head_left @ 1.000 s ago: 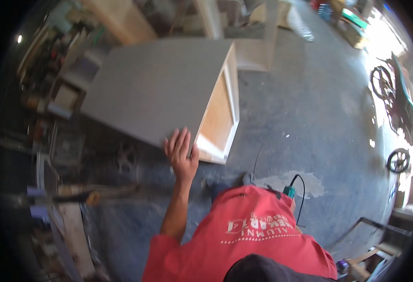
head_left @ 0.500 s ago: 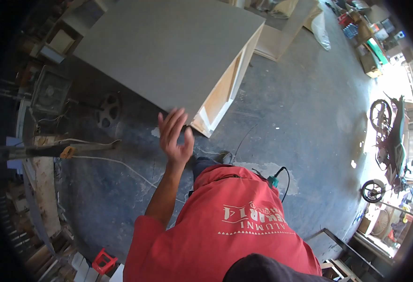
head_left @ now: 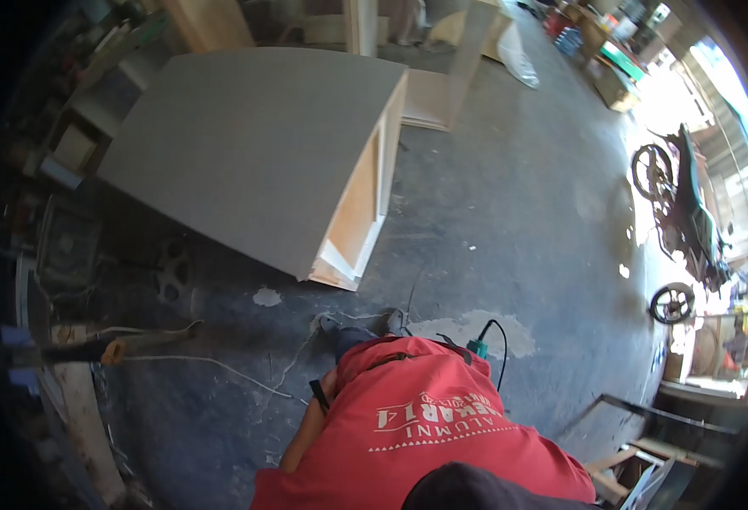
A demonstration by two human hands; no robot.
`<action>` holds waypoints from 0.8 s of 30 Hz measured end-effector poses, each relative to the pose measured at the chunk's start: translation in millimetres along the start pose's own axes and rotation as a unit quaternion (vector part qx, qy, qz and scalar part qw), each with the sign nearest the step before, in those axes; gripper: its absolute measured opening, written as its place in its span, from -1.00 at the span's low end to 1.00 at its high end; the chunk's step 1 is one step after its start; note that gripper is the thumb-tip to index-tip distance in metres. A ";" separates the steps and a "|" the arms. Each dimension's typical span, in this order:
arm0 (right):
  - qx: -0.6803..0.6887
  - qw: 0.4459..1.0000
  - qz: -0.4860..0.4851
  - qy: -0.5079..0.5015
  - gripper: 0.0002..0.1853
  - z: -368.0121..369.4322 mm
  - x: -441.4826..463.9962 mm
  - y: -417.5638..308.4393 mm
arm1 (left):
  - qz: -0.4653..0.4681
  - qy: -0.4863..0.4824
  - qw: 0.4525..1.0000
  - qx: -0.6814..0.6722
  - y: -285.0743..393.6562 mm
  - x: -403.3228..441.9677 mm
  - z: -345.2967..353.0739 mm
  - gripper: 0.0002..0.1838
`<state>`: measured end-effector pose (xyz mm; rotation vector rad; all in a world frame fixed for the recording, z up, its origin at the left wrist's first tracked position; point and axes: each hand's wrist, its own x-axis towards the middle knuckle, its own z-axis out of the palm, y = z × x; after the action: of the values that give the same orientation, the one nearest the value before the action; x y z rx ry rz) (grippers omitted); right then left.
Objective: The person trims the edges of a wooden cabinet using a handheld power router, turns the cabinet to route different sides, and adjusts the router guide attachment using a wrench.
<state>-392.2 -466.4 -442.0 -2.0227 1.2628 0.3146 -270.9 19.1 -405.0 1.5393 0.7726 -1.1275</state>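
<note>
A large cabinet with a flat grey panel (head_left: pixel 255 153) and an open wooden side lies on the floor ahead. My left hand (head_left: pixel 329 384) is low beside the waist of the red shirt (head_left: pixel 442 408), clear of the cabinet; its fingers are hidden. A black band (head_left: pixel 318 396) shows at that wrist. My right hand is out of sight behind the shirt. Just past the shirt's right side sticks out the green end of a tool (head_left: pixel 477 347), with a black cable curving from it.
A pale cable (head_left: pixel 212 364) runs over the floor at left, near a wooden board (head_left: pixel 85 408). Motorcycles (head_left: pixel 688 195) stand at the right, by the bright opening. A metal frame (head_left: pixel 663 416) is at lower right. Wooden frames (head_left: pixel 361 30) stand behind the cabinet.
My left hand has left the cabinet's near corner and dropped back to my waist. The view has shifted, and the green tool end stays beside the shirt.
</note>
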 end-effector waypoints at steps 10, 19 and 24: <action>-0.012 0.998 -0.050 -0.032 -0.24 10.0 24.6 -32.9 | 0.610 0.032 0.787 -0.086 247.7 -316.8 -63.6 -0.68; -0.012 0.997 -0.070 -0.033 -0.23 15.1 26.5 -47.6 | 0.808 -0.249 0.510 -0.156 277.5 -453.9 -4.9 -0.44; -0.007 0.998 -0.060 -0.021 -0.23 10.6 16.3 -34.8 | 0.798 -0.239 0.475 -0.284 244.4 -459.1 11.5 -0.36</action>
<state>-352.7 -461.2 -442.9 -2.0826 1.1123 0.3082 -216.9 -23.0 110.7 0.6312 -0.7271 0.2641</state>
